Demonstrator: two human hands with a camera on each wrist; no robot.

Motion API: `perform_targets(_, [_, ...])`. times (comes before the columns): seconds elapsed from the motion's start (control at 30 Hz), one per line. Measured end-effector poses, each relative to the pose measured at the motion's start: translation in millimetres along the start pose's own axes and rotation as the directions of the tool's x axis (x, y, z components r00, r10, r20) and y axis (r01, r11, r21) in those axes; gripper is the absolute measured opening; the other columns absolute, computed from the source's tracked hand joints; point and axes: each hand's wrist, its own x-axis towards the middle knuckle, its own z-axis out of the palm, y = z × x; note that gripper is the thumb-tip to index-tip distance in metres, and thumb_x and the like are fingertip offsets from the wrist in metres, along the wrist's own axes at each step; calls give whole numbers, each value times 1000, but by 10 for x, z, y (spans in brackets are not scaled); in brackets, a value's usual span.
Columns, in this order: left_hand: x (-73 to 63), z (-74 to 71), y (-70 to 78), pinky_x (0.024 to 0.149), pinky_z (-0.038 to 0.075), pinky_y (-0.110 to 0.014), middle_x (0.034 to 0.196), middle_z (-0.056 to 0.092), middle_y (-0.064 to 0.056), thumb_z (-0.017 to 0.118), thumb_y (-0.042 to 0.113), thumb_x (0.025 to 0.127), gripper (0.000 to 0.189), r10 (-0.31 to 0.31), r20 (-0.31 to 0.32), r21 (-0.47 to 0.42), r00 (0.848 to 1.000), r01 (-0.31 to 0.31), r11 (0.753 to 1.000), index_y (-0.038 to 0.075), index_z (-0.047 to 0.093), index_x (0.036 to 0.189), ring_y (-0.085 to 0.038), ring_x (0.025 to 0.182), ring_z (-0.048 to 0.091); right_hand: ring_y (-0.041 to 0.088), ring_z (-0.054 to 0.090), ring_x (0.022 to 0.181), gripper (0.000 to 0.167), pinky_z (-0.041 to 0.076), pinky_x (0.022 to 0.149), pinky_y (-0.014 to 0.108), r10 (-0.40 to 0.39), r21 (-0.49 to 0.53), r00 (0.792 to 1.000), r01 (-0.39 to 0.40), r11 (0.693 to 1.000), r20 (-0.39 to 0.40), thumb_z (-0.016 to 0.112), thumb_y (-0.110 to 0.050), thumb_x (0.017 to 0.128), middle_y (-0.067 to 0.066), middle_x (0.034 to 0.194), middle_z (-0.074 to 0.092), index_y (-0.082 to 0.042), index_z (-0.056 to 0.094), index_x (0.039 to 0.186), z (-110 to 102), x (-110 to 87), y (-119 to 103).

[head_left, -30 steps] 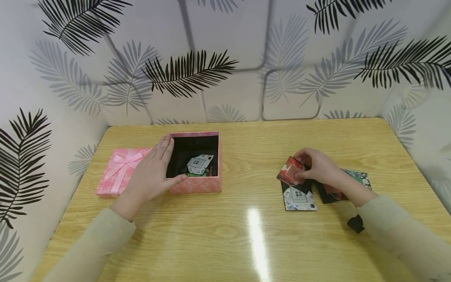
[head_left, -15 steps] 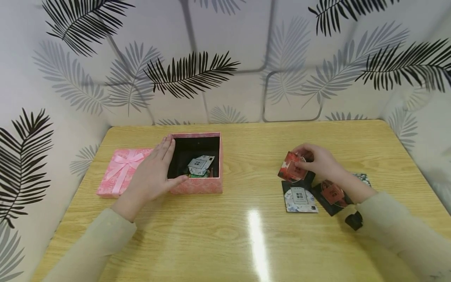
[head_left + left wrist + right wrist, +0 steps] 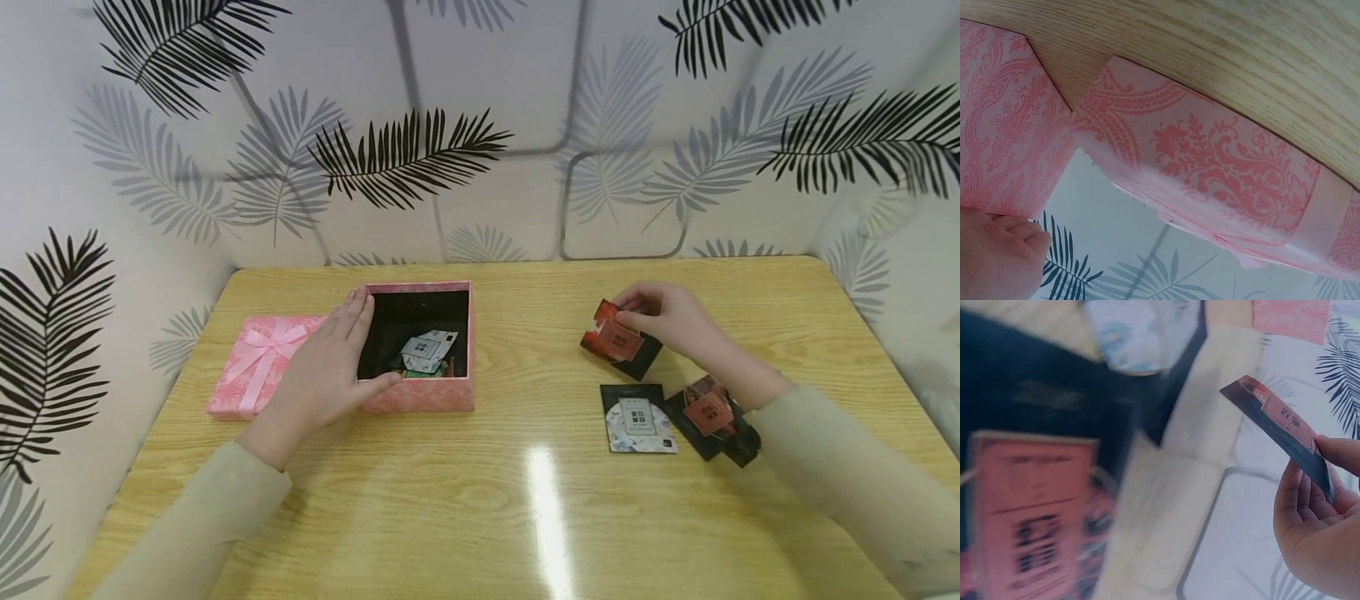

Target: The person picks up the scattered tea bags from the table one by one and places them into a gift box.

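Note:
My left hand (image 3: 322,371) rests on the left wall of an open pink patterned box (image 3: 420,396), fingers straight, thumb along the front rim. White floral packets (image 3: 429,350) and something green lie inside its black interior. At the right, my right hand (image 3: 675,321) pinches a flat red-and-black packet (image 3: 618,340) between thumb and fingers; the right wrist view shows this packet (image 3: 1285,428) tilted above the table. Below it lie a black packet with a white floral front (image 3: 638,421) and a black one with a red label (image 3: 708,412).
A pink lid with a ribbon bow (image 3: 262,358) lies left of the box, partly behind my left hand. A small black piece (image 3: 742,446) lies by my right sleeve. The wooden table (image 3: 420,500) meets a leaf-patterned backdrop (image 3: 495,200).
My right hand has lifted the red-and-black packet away from the white floral one, up and slightly left. The red-labelled packet behind has shifted and turned. My left hand has stayed on the box.

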Motion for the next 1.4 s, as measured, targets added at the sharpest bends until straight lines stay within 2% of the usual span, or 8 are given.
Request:
perform_targets(0.23, [6,-4,10,134,23,-54,178,11,-23,63,66,96,113,-5,2,-6,1000,5,1000,-5,13,168,-40,166,15,6,66,83,20,52,74,21,12,17,1000,-12,1000,-3,70,-14,103,15,104,76,-2,75,118,38,158,-260])
perform_targets(0.5, [10,-10,10,134,23,-53,178,10,-22,62,66,97,112,-14,5,-7,1000,14,1000,-5,14,168,-39,166,15,2,65,83,22,53,74,18,-7,166,1000,11,986,-25,70,-13,103,4,101,73,-1,73,120,153,411,-585])
perform_targets(0.7, [8,-14,9,135,22,-53,178,9,-22,61,67,97,112,-11,14,-4,1000,11,1000,-5,12,168,-40,166,14,3,65,82,19,53,74,18,-47,222,998,54,974,-39,68,-10,103,5,98,73,0,75,118,227,544,-881])
perform_targets(0.93, [8,-10,13,135,22,-53,178,10,-23,62,66,97,113,-6,13,5,1000,6,1000,-6,13,167,-40,166,14,4,65,81,19,53,76,19,-61,295,997,71,953,-42,69,-10,102,-2,93,71,0,74,118,339,669,-1152])
perform_targets(1.13, [5,-7,17,135,22,-53,178,10,-23,62,65,97,112,1,5,4,1000,-1,1000,-6,13,167,-40,166,14,3,66,77,20,54,77,18,-100,359,993,117,926,-67,70,-5,100,-7,87,71,3,75,117,449,757,-1342])
perform_targets(1.4, [-1,10,22,135,22,-53,177,11,-24,64,63,97,111,8,-13,-2,1000,-8,1000,-7,15,167,-40,166,15,5,65,76,18,55,78,21,-119,404,991,133,905,-60,73,-6,98,-4,86,72,3,76,113,665,843,-1543])
